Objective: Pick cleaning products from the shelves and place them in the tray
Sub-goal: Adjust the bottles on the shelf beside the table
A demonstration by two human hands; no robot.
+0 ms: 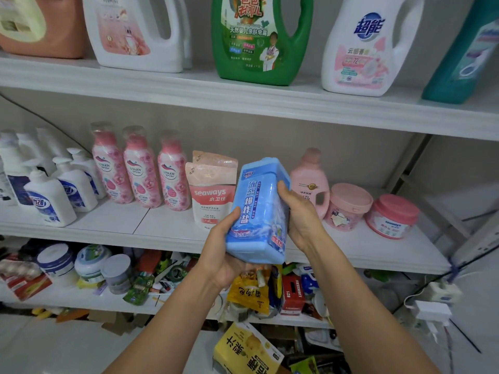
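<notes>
A light blue rectangular container (258,209) with Chinese lettering is held tilted in front of the middle shelf (108,225). My left hand (224,255) cups it from below and the left, thumb up along its side. My right hand (299,214) grips its right side, fingers curled round the edge. No tray is in view.
The middle shelf carries white pump bottles (51,198), three pink bottles (140,174), Seaways pouches (210,190), a pink jug (310,182) and two pink tubs (394,215). Large detergent jugs (259,39) stand above. Cluttered tins and packets (89,265) fill the lower shelf; a yellow box (248,352) lies below.
</notes>
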